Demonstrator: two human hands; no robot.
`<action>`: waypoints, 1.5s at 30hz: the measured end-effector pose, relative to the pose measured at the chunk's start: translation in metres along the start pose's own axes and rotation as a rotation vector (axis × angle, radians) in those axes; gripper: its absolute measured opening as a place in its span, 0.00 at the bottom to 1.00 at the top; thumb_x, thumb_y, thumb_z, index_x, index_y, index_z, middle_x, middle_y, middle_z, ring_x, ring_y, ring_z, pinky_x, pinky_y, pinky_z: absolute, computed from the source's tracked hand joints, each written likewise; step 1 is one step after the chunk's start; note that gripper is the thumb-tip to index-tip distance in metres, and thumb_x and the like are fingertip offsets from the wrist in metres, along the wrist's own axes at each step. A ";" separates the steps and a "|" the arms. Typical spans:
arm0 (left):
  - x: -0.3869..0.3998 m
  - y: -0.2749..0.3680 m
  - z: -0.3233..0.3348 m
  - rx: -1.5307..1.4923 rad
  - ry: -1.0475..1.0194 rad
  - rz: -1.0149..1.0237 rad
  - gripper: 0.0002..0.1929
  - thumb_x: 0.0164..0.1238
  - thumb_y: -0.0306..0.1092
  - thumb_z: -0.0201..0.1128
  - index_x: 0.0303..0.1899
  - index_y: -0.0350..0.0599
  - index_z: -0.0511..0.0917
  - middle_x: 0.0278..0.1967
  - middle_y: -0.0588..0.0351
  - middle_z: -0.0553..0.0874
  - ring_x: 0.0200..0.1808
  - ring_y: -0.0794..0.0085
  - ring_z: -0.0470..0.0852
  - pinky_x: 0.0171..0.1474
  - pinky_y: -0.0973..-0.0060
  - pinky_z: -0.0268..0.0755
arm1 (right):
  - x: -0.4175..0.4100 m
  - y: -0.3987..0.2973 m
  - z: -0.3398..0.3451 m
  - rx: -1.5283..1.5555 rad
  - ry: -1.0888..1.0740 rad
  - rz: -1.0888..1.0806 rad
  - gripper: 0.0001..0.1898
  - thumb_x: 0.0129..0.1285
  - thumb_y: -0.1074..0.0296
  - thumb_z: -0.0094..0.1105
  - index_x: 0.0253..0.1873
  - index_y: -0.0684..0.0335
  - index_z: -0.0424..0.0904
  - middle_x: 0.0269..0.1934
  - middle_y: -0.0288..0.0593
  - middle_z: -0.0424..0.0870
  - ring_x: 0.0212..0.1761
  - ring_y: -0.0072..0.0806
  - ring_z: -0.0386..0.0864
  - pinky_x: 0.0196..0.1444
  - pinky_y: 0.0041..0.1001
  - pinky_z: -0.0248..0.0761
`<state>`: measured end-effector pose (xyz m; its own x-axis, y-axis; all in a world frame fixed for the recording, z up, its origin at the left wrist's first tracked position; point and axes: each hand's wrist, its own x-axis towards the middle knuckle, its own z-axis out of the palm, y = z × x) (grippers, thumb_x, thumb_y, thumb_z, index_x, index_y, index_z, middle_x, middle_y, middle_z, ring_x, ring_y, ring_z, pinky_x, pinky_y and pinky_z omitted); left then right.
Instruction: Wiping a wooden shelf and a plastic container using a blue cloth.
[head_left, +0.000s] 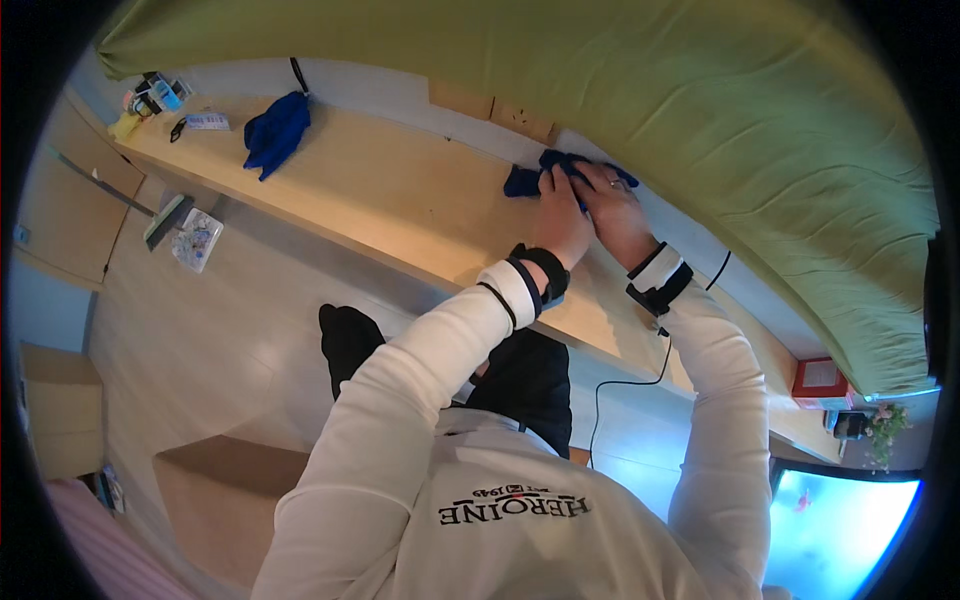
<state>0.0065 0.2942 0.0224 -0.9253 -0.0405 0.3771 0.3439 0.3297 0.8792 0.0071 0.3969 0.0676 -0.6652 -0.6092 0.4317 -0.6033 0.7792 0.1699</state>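
Observation:
A dark blue cloth (523, 181) lies bunched on the long light-wood counter (390, 176), near its back edge by the wall. My left hand (561, 219) has its fingers pressed into the cloth's near side. Beside it, touching or nearly so, my right hand (616, 210) bears down on the cloth's right part, with a ring on one finger. Both palms face down and hide much of the fabric. Further left along the counter rests a second blue cloth (277, 133), crumpled, with a dark strap at its top against the wall.
At the counter's left end are black-handled scissors (178, 130), a printed strip (208, 121) and small bottles (166, 94). A green curtain (675, 112) hangs over the back. A broom (166, 221) and dustpan (197, 238) stand on the floor. A black cable (598, 405) dangles by my right arm.

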 end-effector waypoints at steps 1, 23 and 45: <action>0.000 -0.002 -0.002 0.017 -0.074 -0.115 0.31 0.53 0.23 0.53 0.60 0.30 0.52 0.59 0.33 0.58 0.55 0.43 0.66 0.56 0.64 0.64 | -0.006 0.001 0.005 0.000 -0.008 0.002 0.22 0.50 0.79 0.49 0.53 0.63 0.70 0.55 0.52 0.68 0.54 0.48 0.68 0.51 0.35 0.67; 0.046 -0.038 -0.065 0.092 0.065 -0.091 0.23 0.53 0.22 0.52 0.53 0.27 0.60 0.51 0.31 0.63 0.48 0.40 0.70 0.52 0.61 0.66 | 0.046 -0.032 0.046 0.161 -0.129 0.111 0.19 0.57 0.75 0.44 0.55 0.66 0.66 0.53 0.55 0.66 0.50 0.48 0.72 0.46 0.36 0.71; 0.163 -0.119 -0.228 0.201 0.232 -0.260 0.21 0.51 0.24 0.50 0.48 0.25 0.61 0.52 0.25 0.63 0.56 0.39 0.62 0.60 0.63 0.57 | 0.215 -0.109 0.119 0.475 -0.062 -0.068 0.19 0.61 0.71 0.41 0.57 0.69 0.65 0.60 0.53 0.61 0.61 0.46 0.60 0.62 0.36 0.56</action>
<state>-0.1490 0.0335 0.0455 -0.9089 -0.3510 0.2252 0.0436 0.4571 0.8883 -0.1231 0.1633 0.0365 -0.6336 -0.6751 0.3779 -0.7708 0.5926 -0.2339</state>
